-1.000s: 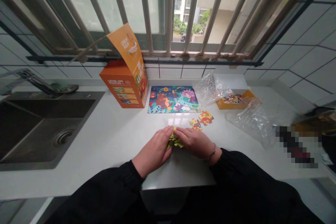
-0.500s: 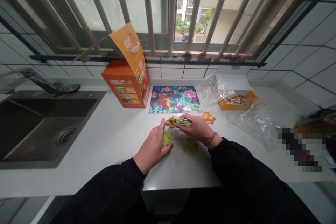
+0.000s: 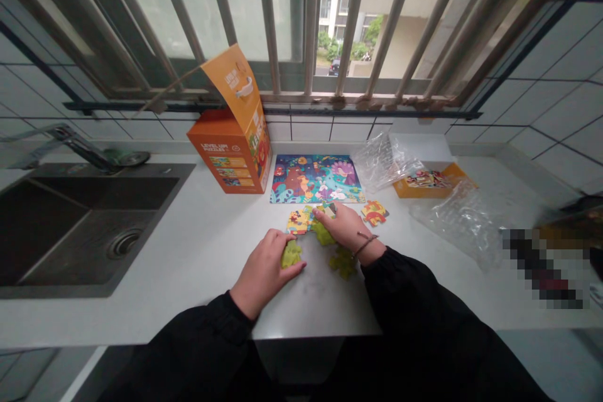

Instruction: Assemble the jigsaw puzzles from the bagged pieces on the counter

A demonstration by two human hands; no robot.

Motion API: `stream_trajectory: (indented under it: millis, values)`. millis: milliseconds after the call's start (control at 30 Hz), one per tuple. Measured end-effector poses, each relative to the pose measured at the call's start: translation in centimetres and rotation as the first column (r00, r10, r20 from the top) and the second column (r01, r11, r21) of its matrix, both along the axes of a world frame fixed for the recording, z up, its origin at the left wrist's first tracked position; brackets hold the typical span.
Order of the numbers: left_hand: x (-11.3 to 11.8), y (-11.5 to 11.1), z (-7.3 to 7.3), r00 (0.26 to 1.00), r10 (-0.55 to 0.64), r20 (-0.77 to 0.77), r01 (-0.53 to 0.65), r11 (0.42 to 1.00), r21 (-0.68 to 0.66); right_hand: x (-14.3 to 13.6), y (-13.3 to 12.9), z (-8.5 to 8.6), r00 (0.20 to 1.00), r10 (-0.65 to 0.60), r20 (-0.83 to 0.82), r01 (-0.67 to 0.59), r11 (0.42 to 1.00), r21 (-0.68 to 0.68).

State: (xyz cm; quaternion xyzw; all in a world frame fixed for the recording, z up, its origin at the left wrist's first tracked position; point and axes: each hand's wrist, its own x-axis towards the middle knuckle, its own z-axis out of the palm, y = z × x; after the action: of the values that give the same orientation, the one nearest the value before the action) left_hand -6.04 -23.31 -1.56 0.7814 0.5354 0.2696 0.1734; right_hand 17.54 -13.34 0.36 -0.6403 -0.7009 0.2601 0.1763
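Observation:
My left hand (image 3: pixel 264 269) is closed around green-backed puzzle pieces (image 3: pixel 291 255), thumb in front and fingers behind. My right hand (image 3: pixel 347 226) grips several puzzle pieces (image 3: pixel 323 232), green backs showing below the thumb and a printed edge above it. Left of the right hand's fingertips, yellow printed pieces (image 3: pixel 298 221) lie face up on the counter. Under the right wrist sits another green-backed piece (image 3: pixel 343 262). An orange and yellow printed piece (image 3: pixel 375 213) lies beyond that wrist, touched by neither hand.
A colourful puzzle picture (image 3: pixel 318 179) lies at the back of the white counter (image 3: pixel 217 245). Left of it stands an open orange box (image 3: pixel 229 157); farther left is a sink (image 3: pixel 94 201). Crumpled clear plastic bags (image 3: pixel 466 220) and a shallow orange box with pieces (image 3: pixel 428 181) are at the right.
Both hands have moved apart slightly. The printed pieces formerly held upright between them now partly lie face up on the counter, and green backs show under my right hand.

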Motion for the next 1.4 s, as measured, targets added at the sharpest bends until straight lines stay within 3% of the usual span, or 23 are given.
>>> stream_trajectory:
  millis: [233, 300, 400, 533, 667, 867, 967, 1067, 1267, 1400]
  values:
    - [-1.4, -0.4, 1.1, 0.966, 0.189, 0.175, -0.196, 0.980, 0.023, 0.9, -1.2, -0.2, 1.000, -0.008, 0.028, 0.004, 0.992, 0.124]
    - [-1.9, -0.6, 1.3, 0.958, 0.193, 0.214, -0.210, 0.976, 0.061, 1.4, -1.7, -0.3, 0.999, 0.011, 0.051, -0.018, 0.990, 0.142]
    - [-2.8, -1.3, 1.1, 0.980, 0.043, 0.194, -0.063, 0.993, 0.099, 2.1, -2.8, -0.7, 0.995, 0.026, 0.094, -0.045, 0.977, 0.210]
    - [-4.4, -2.9, -0.2, 0.985, -0.166, 0.044, 0.161, 0.983, 0.093, 3.4, -5.0, -1.1, 0.991, 0.008, 0.131, -0.057, 0.925, 0.376]
    - [-6.0, -5.0, -1.1, 0.971, -0.221, -0.091, 0.228, 0.970, 0.080, 3.9, -8.5, -1.2, 0.992, 0.068, 0.105, -0.112, 0.857, 0.502]
    - [-6.6, -6.9, -0.3, 0.991, -0.089, -0.104, 0.095, 0.994, 0.054, 2.2, -13.0, -1.8, 0.977, 0.211, 0.042, -0.203, 0.840, 0.504]
    - [-6.3, -6.7, -0.5, 0.996, 0.011, -0.086, -0.006, 0.998, 0.062, 0.7, -14.2, -2.3, 0.963, 0.263, 0.052, -0.254, 0.833, 0.491]
    - [-6.1, -6.2, -0.9, 0.997, 0.031, -0.073, -0.028, 0.999, 0.040, -0.6, -15.0, -2.8, 0.953, 0.292, 0.086, -0.297, 0.830, 0.472]
    - [-7.2, -5.1, -0.5, 0.996, -0.039, -0.074, 0.037, 0.998, -0.041, -0.8, -15.8, -4.2, 0.953, 0.246, 0.178, -0.302, 0.831, 0.467]
    - [-8.4, -4.9, 0.2, 0.997, 0.038, 0.066, -0.030, 0.993, -0.114, 1.0, -16.0, -4.8, 0.967, 0.124, 0.221, -0.218, 0.853, 0.475]
